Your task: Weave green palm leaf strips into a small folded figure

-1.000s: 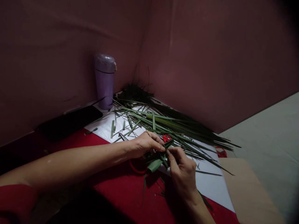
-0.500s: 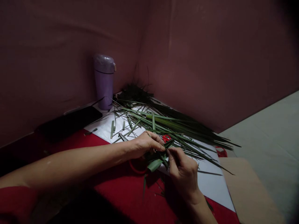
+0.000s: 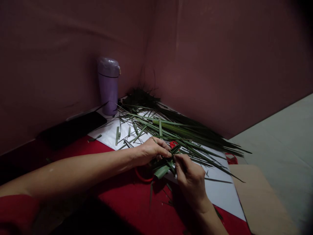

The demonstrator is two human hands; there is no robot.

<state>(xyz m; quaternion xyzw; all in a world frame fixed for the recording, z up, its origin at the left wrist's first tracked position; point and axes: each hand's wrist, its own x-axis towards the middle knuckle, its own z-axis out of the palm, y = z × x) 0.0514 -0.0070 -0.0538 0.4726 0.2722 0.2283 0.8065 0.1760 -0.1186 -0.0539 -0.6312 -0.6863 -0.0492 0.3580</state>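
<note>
My left hand (image 3: 156, 150) is closed, thumb and fingers pinching a folded green leaf strip (image 3: 161, 171). Close against it, my right hand (image 3: 190, 173) pinches the same leaf work from the other side, its fingertips nearly touching my left thumb. Broad ends of the strip hang below both hands; the part between the fingertips is mostly hidden. Just behind the hands shows a red scissor handle (image 3: 173, 144). A red ring-shaped handle (image 3: 143, 178) lies under my left wrist, partly covered. Long green leaf blades (image 3: 186, 129) spread over the white sheet (image 3: 220, 195) beyond.
A purple tumbler (image 3: 109, 89) stands at the back by the wall, with a dark flat object (image 3: 73, 127) to its left. Cut leaf pieces (image 3: 117, 134) are scattered on the sheet. Red cloth (image 3: 117, 202) covers the near side; a tan board (image 3: 259, 195) sits at right.
Both hands keep their pinch on the leaf strip, with my right hand shifted very slightly left. Everything else looks the same.
</note>
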